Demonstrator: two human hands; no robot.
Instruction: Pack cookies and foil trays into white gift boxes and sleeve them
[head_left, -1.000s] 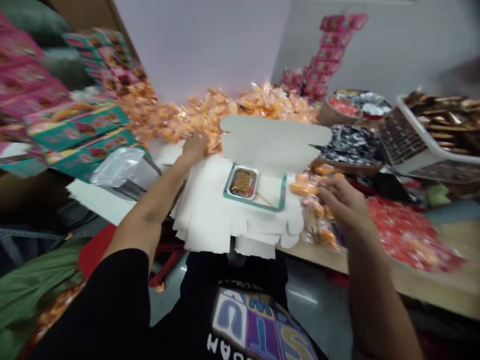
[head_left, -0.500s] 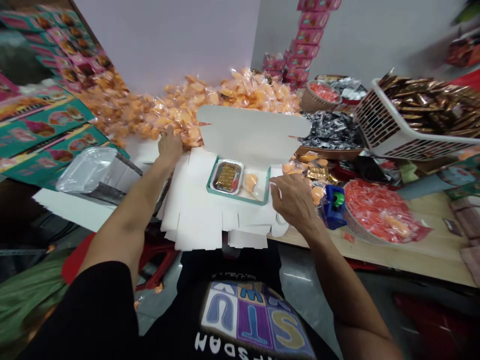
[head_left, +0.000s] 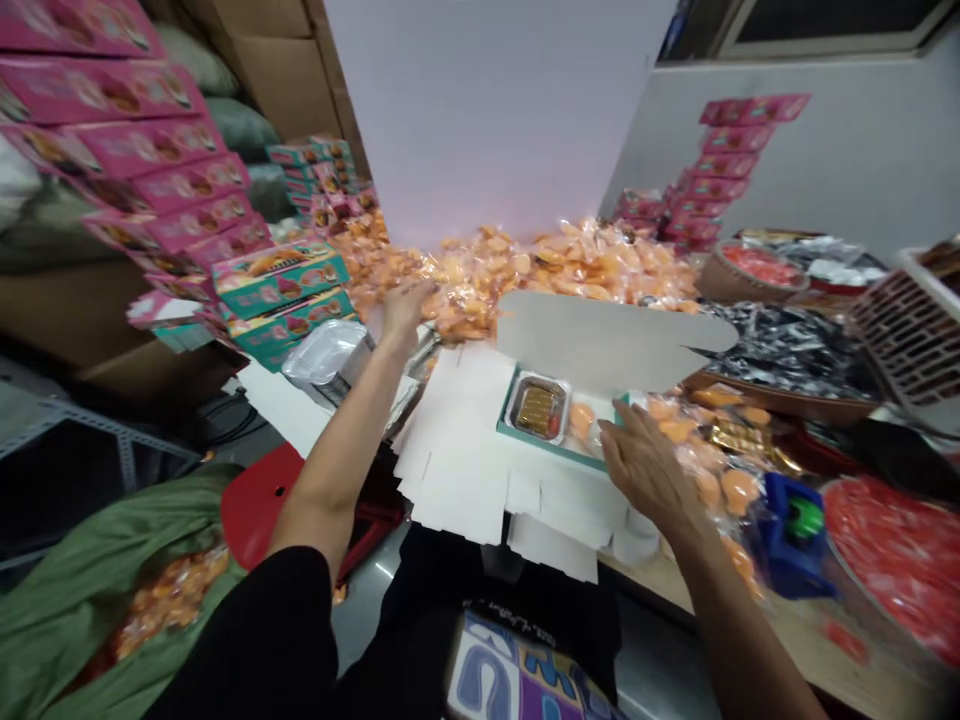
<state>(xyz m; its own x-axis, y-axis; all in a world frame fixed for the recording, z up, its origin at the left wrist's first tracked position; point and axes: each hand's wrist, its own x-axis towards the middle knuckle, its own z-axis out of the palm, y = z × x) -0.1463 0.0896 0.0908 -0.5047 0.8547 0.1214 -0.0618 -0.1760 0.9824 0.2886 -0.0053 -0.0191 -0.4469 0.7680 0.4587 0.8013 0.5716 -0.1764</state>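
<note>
An open box with a teal rim [head_left: 561, 452] rests on a stack of flat white cartons [head_left: 457, 470], its white lid [head_left: 600, 335] raised at the back. Inside, a foil tray [head_left: 537, 407] holds a gold packet, with an orange packaged piece [head_left: 581, 420] beside it. My left hand [head_left: 406, 308] is at the near edge of the heap of orange packets [head_left: 480, 270]; its fingertips are too blurred to tell what they touch. My right hand [head_left: 646, 462] lies at the box's right end with fingers spread.
Foil trays [head_left: 328, 358] and teal boxes [head_left: 281, 280] stand on the left. On the right are orange packets, a blue tape dispenser [head_left: 796, 535], a basket of red packets [head_left: 892, 560], black packets [head_left: 787, 350] and a white crate [head_left: 911, 335].
The view has swung left, bringing the pink box stack and green sack into sight. The orange piece in the box sits differently, and my right hand's fingers are more spread.
</note>
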